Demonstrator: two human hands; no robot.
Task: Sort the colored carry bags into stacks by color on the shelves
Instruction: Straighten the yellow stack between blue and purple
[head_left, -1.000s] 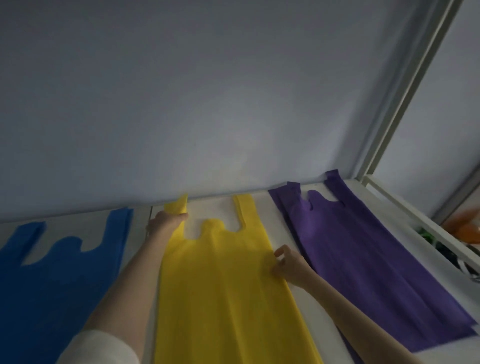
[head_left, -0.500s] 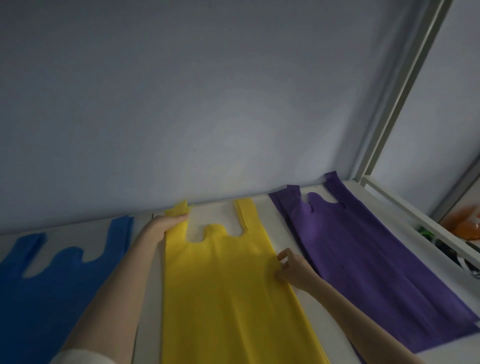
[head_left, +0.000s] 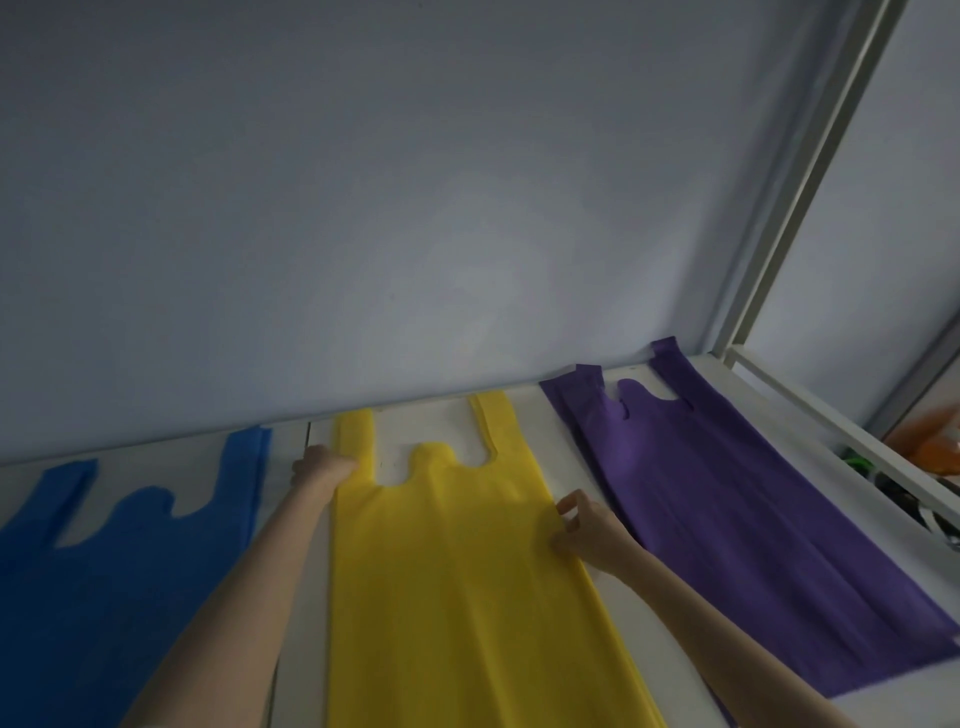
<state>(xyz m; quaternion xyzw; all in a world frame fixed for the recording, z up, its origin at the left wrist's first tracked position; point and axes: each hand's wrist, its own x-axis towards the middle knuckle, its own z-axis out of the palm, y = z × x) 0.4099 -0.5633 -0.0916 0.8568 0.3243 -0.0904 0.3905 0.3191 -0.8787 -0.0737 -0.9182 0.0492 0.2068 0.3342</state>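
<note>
A yellow carry bag (head_left: 457, 582) lies flat in the middle of the white shelf (head_left: 436, 421), handles toward the back wall. My left hand (head_left: 322, 470) rests at the base of its left handle, fingers curled against the fabric. At the bag's right edge my right hand (head_left: 587, 530) pinches the fabric between thumb and fingers. To the left lies a blue carry bag (head_left: 104, 587); a purple carry bag (head_left: 727, 499) lies to the right.
A pale wall rises straight behind the shelf. A white metal upright (head_left: 789, 208) and a rail (head_left: 831, 421) bound the shelf on the right. Beyond the rail, something orange (head_left: 930, 447) and dark clutter show at the right edge.
The yellow bag's left handle, bent up before, now lies flat toward the wall. My left hand slid down to its base. My right hand stayed at the right edge.
</note>
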